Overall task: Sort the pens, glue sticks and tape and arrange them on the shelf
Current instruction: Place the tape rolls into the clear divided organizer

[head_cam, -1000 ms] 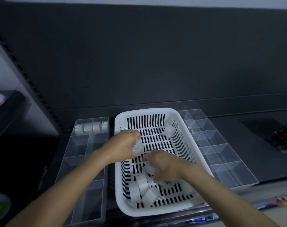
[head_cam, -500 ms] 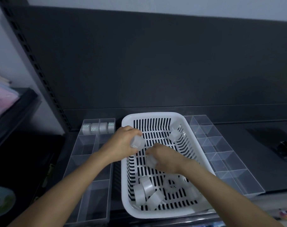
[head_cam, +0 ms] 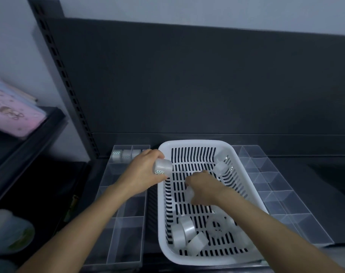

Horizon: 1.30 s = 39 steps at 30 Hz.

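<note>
Black shelf unit (head_cam: 187, 85) holds white slotted basket (head_cam: 193, 143) beside clear divider tray (head_cam: 116, 243). Left hand (head_cam: 144, 172) grips tape roll (head_cam: 162, 167) over basket's left rim. Right hand (head_cam: 203, 189), fingers curled, grips second roll (head_cam: 189, 194) inside basket. Loose rolls (head_cam: 184, 230) lie at basket's near end.

White basket (head_cam: 193, 143) with dark slots; translucent whitish tape (head_cam: 184, 229), teal-dotted inside; clear trays (head_cam: 116, 239); dark grey shelf (head_cam: 207, 75); pink cartoon-printed book (head_cam: 12, 115).
</note>
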Each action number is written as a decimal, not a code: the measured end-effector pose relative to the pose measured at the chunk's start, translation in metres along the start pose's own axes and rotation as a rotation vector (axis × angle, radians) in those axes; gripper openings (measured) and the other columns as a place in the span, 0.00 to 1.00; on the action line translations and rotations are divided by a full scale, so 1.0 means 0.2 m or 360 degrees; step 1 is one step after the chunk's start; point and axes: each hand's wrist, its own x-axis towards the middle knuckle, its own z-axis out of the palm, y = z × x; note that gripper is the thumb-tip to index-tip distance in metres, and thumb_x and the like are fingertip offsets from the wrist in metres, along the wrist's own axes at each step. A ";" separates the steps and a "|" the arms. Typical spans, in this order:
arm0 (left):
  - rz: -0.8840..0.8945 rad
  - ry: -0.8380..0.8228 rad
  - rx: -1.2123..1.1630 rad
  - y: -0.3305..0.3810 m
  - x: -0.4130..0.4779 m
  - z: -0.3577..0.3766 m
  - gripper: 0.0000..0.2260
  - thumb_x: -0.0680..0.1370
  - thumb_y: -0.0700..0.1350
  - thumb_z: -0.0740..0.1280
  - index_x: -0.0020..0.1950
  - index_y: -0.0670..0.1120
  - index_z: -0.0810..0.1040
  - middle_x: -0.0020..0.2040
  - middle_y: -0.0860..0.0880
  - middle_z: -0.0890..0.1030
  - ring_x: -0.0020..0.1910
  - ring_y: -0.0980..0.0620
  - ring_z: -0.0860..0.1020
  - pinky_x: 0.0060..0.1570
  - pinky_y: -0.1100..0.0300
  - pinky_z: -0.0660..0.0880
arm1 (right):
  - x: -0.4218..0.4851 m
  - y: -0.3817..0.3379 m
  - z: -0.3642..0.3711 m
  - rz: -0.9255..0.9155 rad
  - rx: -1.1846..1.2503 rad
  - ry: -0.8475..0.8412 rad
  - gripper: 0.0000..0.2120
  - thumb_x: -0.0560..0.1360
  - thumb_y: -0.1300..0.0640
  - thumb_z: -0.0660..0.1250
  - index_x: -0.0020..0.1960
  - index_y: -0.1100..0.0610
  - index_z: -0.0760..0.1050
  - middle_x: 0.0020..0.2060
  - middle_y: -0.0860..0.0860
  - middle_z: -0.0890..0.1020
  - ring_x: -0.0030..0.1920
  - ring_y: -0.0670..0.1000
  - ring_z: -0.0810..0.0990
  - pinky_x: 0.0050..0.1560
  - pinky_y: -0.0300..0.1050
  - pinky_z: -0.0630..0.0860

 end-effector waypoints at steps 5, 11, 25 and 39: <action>-0.0133 0.0203 -0.0087 -0.09 -0.01 -0.17 0.15 0.70 0.51 0.73 0.51 0.50 0.73 0.48 0.57 0.74 0.44 0.59 0.74 0.41 0.66 0.71 | 0.03 -0.03 -0.17 0.0104 0.0447 0.0339 0.20 0.70 0.51 0.72 0.59 0.55 0.73 0.52 0.50 0.80 0.49 0.49 0.76 0.48 0.40 0.72; -0.0198 0.0264 -0.0015 -0.28 -0.03 -0.30 0.21 0.70 0.46 0.75 0.60 0.47 0.74 0.53 0.52 0.75 0.48 0.55 0.74 0.43 0.66 0.68 | 0.16 -0.22 -0.23 0.0036 0.0855 0.0672 0.29 0.69 0.47 0.73 0.67 0.54 0.71 0.59 0.50 0.79 0.57 0.49 0.76 0.51 0.36 0.69; -0.0235 -0.0098 -0.0082 -0.58 -0.07 -0.30 0.22 0.68 0.44 0.76 0.61 0.48 0.77 0.55 0.52 0.73 0.53 0.55 0.74 0.52 0.66 0.70 | 0.43 -0.51 -0.15 -0.0179 0.0664 0.0534 0.16 0.70 0.50 0.73 0.53 0.57 0.76 0.46 0.52 0.80 0.45 0.51 0.77 0.43 0.42 0.72; -0.0134 -0.0021 -0.0073 -0.73 -0.10 -0.13 0.25 0.67 0.47 0.78 0.63 0.54 0.78 0.59 0.60 0.67 0.61 0.57 0.62 0.66 0.59 0.61 | 0.51 -0.54 -0.05 -0.0194 0.0253 0.0472 0.23 0.71 0.47 0.70 0.61 0.57 0.74 0.57 0.55 0.77 0.56 0.58 0.75 0.59 0.49 0.70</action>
